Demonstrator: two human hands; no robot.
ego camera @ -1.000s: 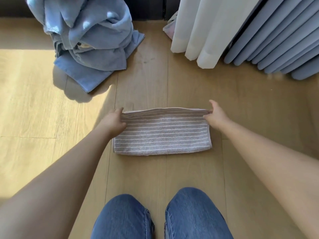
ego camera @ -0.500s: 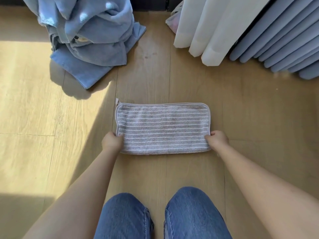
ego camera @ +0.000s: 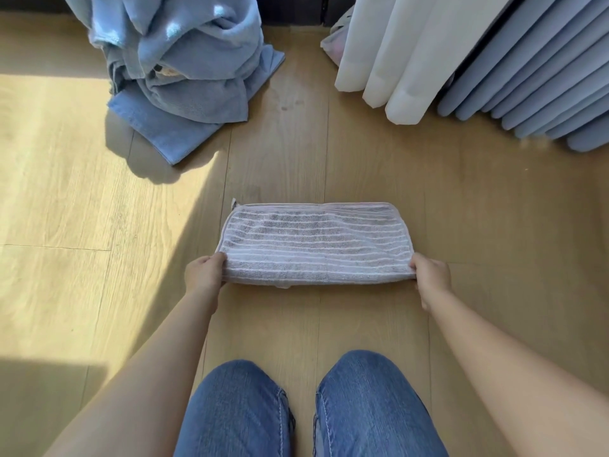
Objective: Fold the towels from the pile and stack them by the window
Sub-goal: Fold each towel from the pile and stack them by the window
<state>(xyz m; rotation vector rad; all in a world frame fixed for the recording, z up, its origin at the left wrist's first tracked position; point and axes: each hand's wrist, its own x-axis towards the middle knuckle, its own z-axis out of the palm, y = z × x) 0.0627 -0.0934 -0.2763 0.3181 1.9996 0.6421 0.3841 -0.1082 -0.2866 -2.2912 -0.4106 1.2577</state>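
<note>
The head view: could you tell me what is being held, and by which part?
The striped towel, left hand and right hand gripping its near corners.

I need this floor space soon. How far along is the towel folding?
Done: the striped towel lies folded to a rectangle on the floor. In hand: the left hand and right hand grip its near corners, likely for another fold or a lift. Left: the blue pile lies crumpled, and no folded stack shows by the curtains.
</note>
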